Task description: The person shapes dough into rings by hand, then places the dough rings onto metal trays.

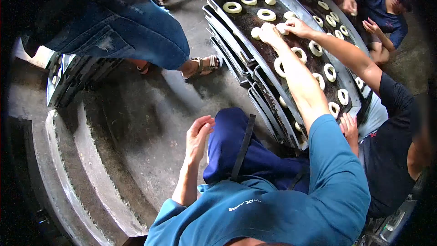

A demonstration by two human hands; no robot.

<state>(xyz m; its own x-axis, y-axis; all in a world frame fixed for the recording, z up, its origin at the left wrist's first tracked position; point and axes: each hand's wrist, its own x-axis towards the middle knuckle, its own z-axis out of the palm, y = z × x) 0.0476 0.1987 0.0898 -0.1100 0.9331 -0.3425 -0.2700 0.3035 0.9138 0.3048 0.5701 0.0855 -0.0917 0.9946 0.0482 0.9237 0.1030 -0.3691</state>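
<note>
My right hand [273, 37] reaches over the upper part of a dark metal tray [300, 41], its fingers closed on a pale dough piece. Beside those fingers lies a dough ball [256, 33] on the tray. Close by on the right, a co-worker's hand [296, 27] holds another dough ball [282, 28]. Several dough rings [266, 15] are spread over the tray. My left hand [200, 131] is in the air above my knee [232, 132], away from the tray, its fingers loosely bent with nothing visible in them.
More trays are stacked under this one, and a second tray of rings [343, 30] adjoins it. A person in dark blue [378, 0] sits at the upper right. Someone in jeans [132, 36] stands at the upper left. Curved concrete steps [91, 155] are at the lower left.
</note>
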